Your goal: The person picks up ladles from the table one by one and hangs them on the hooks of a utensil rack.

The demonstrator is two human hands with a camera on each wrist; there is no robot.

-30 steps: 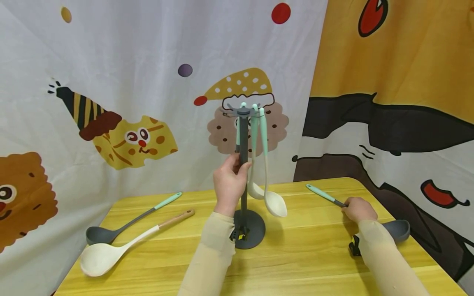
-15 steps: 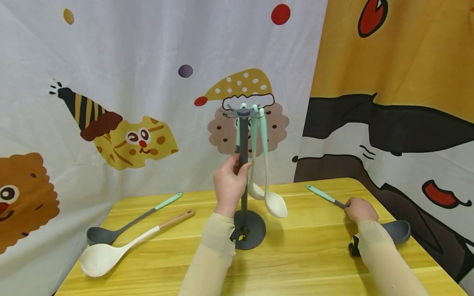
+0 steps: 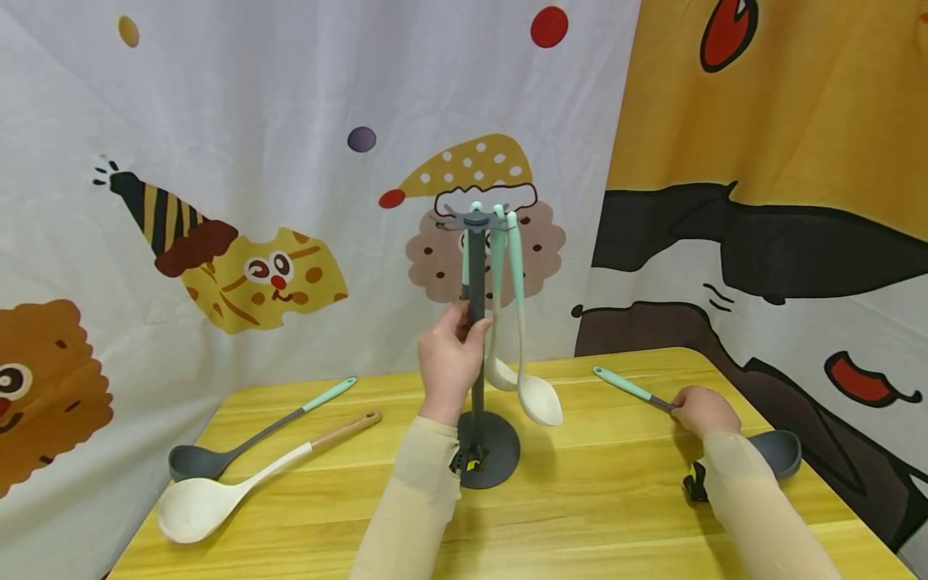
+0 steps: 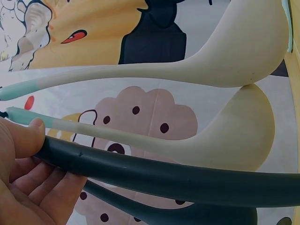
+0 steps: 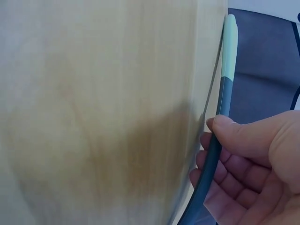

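My left hand grips the dark grey post of a utensil stand, thumb and fingers around it in the left wrist view. Two white ladles with mint handles hang from its top, on the right. Behind the post hangs a dark utensil with a mint handle, mostly hidden. On the table's right side, my right hand pinches the dark shaft of a grey ladle. Its mint handle points away toward the back; the forearm hides part of the shaft.
On the left of the wooden table lie a dark grey ladle with a mint handle and a larger white ladle with a wood-coloured handle. A printed cloth hangs behind the table.
The handle end of the grey ladle in my right hand has shifted slightly left and toward me. My left hand and the stand have stayed still.
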